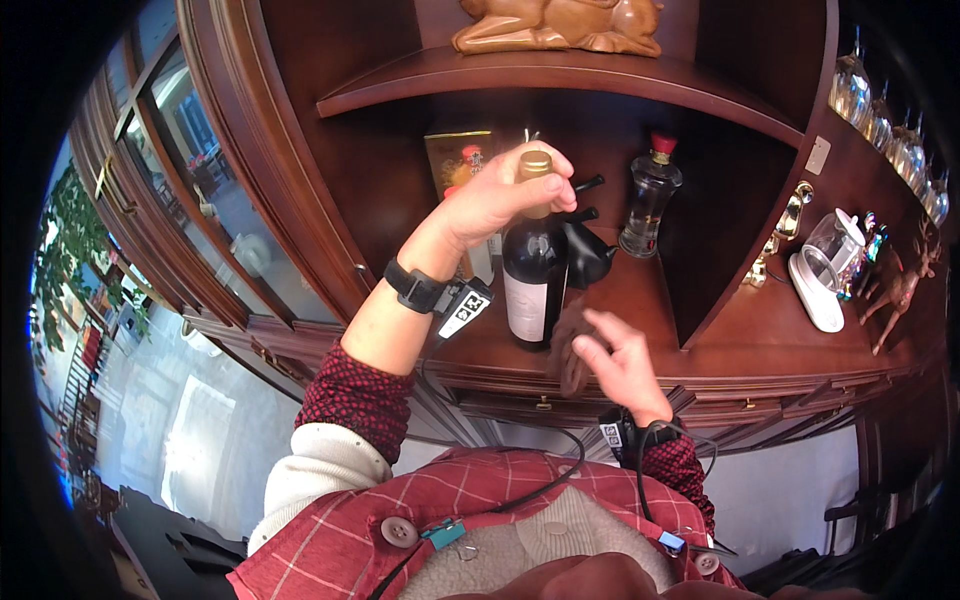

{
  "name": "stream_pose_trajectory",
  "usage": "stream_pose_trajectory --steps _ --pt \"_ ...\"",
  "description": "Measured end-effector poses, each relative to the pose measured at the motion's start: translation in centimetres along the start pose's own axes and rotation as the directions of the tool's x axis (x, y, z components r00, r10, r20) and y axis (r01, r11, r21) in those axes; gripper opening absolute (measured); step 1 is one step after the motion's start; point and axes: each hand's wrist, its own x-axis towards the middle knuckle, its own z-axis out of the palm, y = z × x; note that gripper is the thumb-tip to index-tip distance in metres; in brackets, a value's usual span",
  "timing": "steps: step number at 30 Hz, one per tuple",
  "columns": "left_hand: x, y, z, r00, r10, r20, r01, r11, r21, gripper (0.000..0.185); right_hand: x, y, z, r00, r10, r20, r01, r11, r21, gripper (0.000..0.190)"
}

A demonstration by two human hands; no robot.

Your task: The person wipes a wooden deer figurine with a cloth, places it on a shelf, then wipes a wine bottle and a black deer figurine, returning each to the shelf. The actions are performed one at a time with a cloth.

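A dark wine bottle [534, 281] with a gold cap and a pale label stands upright near the front edge of the wooden cabinet shelf. Whether its base touches the wood is hard to tell. Around its neck, just below the cap, my left hand [510, 187] is closed. My right hand [630, 367], low and to the right of the bottle, holds a brown cloth [571, 349] against or close beside the bottle's lower side. The cloth looks blurred. Behind the bottle sit a black rounded vessel [591, 255] with a spout and a printed box [459, 154], both partly hidden.
A clear glass bottle [649, 199] with a red cap stands at the compartment's right. Above, a carved wooden animal figure [559, 26] rests on a shelf [555, 79]. Hanging wine glasses [851, 86], a white appliance [817, 292] and a deer figurine [900, 292] are farther right.
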Motion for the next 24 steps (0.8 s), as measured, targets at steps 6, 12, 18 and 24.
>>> stream_pose_trajectory --steps 6,12,18,24 --pt "-2.7 -1.9 1.1 0.987 -0.011 -0.16 0.035 0.988 0.151 0.055 4.6 -4.9 -2.1 0.895 -0.171 -0.411 0.28 0.934 0.223 0.041" --pt "-3.3 -3.3 2.8 0.957 -0.085 -0.278 0.155 0.958 0.242 0.037 12.3 -9.4 -0.7 0.729 -0.62 -0.291 0.547 0.782 -0.298 0.038" --pt "-3.1 -3.8 2.7 0.896 0.39 -0.212 -0.205 0.787 0.582 0.058 16.2 -10.1 3.1 0.783 -0.57 -0.248 0.428 0.784 -0.449 0.014" --pt "-2.9 -5.0 2.2 0.855 0.487 -0.177 -0.234 0.668 0.707 0.072 16.2 -8.6 2.2 0.907 -0.369 -0.203 0.342 0.927 -0.157 0.03"
